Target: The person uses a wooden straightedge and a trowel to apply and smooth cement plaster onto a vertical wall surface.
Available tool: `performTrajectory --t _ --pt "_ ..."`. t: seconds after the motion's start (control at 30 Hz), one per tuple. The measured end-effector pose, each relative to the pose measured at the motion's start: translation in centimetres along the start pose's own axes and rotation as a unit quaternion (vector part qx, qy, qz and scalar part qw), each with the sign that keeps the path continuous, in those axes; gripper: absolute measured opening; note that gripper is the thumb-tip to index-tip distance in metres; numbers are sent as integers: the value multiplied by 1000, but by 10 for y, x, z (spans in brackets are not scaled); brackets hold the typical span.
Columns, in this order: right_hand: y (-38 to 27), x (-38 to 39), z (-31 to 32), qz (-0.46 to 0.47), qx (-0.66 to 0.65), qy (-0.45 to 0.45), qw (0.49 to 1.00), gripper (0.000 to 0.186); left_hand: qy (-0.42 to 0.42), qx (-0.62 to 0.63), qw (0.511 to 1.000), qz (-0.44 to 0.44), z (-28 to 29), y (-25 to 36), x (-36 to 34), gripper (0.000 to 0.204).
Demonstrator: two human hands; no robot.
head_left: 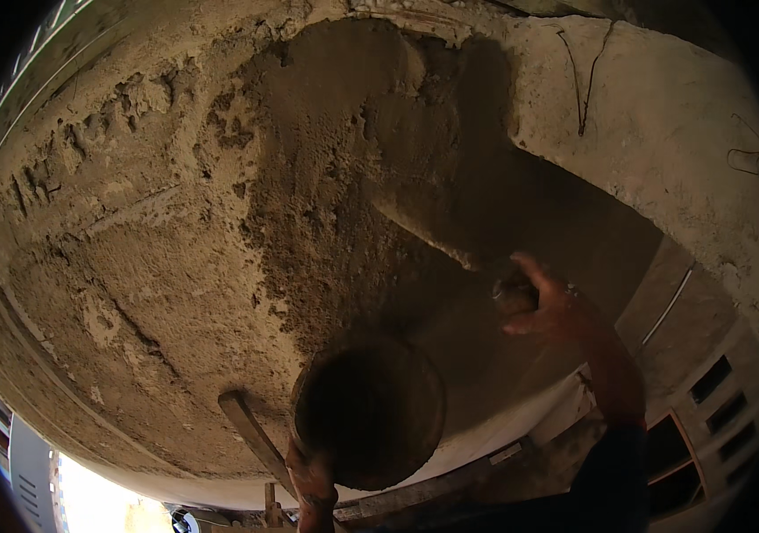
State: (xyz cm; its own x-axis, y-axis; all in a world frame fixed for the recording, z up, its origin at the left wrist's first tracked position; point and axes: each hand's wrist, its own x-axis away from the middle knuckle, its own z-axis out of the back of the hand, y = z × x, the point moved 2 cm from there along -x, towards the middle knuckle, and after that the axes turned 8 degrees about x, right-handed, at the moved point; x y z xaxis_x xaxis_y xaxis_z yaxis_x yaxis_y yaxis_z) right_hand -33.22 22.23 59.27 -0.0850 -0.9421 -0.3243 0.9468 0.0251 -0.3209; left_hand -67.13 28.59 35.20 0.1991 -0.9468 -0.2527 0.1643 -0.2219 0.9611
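My left hand (311, 482) grips the lower left side of a dark round bucket (433, 404), whose inside is too dark to read. A wooden stick (255, 435) slants up beside that hand; whether the hand touches it, I cannot tell. My right hand (548, 302) is raised at the rough mortar surface (326, 178), its fingers curled round a dark, rounded thing (511, 291) that I cannot make out. Just left of these fingers, a pale ridge (424, 235) slants across the darker, damp-looking mortar. A smooth, shaded area lies behind the right hand.
Dry, rough plaster (148, 293) spreads over the left side. Bent wires (585, 93) stick out of the pale concrete (637, 115) at the upper right. At the lower right are a wall with dark slots (726, 413) and a framed opening (675, 466). Bright daylight shows at the lower left.
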Motion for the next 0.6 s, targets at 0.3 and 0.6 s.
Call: performTrajectory --t 0.3,0.6 --pt "-3 -71 67 67 -340 209 914 44 -98 205 973 43 -3 -28 -5 50" --pt "18 -128 65 -2 -443 130 887 39 -111 283 947 100 -3 -16 -7 55"
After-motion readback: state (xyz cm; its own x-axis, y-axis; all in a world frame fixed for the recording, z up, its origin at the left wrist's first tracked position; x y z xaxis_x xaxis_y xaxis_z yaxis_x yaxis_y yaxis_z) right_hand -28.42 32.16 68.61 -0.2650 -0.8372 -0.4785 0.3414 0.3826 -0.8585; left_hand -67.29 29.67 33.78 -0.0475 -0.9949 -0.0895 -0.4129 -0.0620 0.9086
